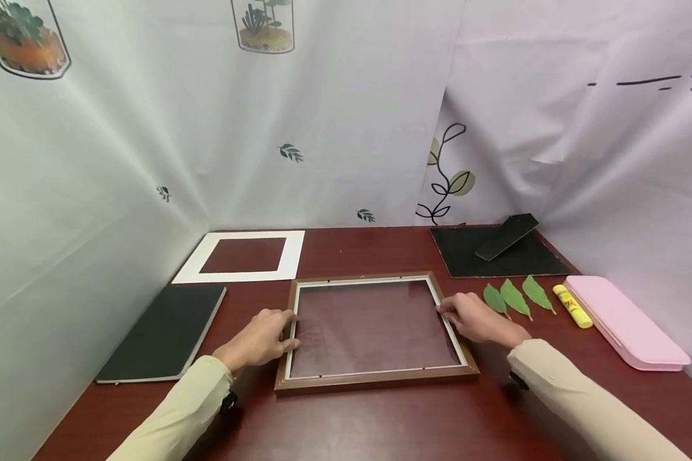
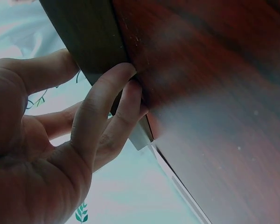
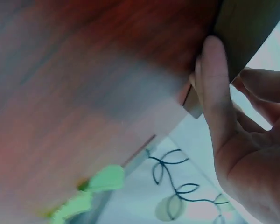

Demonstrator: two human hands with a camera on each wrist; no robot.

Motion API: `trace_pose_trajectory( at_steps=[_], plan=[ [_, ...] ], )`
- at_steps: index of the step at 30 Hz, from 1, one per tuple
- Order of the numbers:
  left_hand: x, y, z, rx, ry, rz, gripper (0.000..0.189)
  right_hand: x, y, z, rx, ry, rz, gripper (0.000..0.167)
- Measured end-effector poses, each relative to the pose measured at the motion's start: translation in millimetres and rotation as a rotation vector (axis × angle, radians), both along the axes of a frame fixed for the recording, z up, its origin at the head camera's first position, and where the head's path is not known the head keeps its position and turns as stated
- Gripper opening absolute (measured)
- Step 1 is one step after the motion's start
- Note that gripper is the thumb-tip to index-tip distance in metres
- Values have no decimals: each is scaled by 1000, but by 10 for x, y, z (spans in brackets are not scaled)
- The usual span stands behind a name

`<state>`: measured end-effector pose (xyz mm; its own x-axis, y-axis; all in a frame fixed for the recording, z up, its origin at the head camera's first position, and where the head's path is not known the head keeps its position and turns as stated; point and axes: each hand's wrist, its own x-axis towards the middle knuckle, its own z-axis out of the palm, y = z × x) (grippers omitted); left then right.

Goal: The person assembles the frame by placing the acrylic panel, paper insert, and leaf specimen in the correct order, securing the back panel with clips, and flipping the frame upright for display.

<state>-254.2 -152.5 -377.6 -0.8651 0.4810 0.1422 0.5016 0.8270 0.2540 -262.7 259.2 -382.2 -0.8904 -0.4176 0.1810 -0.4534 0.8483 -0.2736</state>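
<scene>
A brown wooden picture frame (image 1: 375,383) with a white inner edge lies on the table in the head view, and a clear pane (image 1: 375,326) appears to sit inside it. My left hand (image 1: 265,336) grips its left side, thumb and fingertips over the inner edge. On the opposite side, my right hand (image 1: 475,315) holds the right rail the same way. The left wrist view shows fingers (image 2: 105,100) curled against the dark outer side of the frame (image 2: 84,37). In the right wrist view, fingers (image 3: 215,70) press along its other side (image 3: 247,32).
On the left lie a white mat border (image 1: 239,276) and a black notebook (image 1: 161,333). A black backing board (image 1: 458,246) with a stand leg (image 1: 507,237) is at the back right. Green leaves (image 1: 514,298), a yellow glue stick (image 1: 572,306) and a pink case (image 1: 625,320) lie right.
</scene>
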Motion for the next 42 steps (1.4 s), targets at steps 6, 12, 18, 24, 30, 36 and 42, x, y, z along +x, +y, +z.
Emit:
trace_pose_trajectory(
  at_steps=[6, 12, 18, 24, 30, 36, 42],
  plan=[
    [-20, 31, -26, 13, -6, -12, 38, 28, 47, 46, 63, -26, 0, 17],
    [-50, 38, -45, 26, -2, -33, 37, 55, 110, 6, 3, -36, 10, 17],
    [-41, 4, -37, 13, 40, -53, 32, 68, 62, -87, -40, 14, 39, 15],
    [14, 7, -14, -20, 35, -40, 33, 113, -46, -99, 113, 178, 90, 11],
    [54, -25, 6, -28, 41, -45, 32, 117, -89, -74, 137, 141, 98, 17],
    [6, -52, 25, -4, 27, -24, 33, 23, -8, -61, -3, 86, 81, 13],
    [-7, -37, -19, 32, -2, -10, 34, 10, 28, -25, -17, 7, -23, 26]
  ],
)
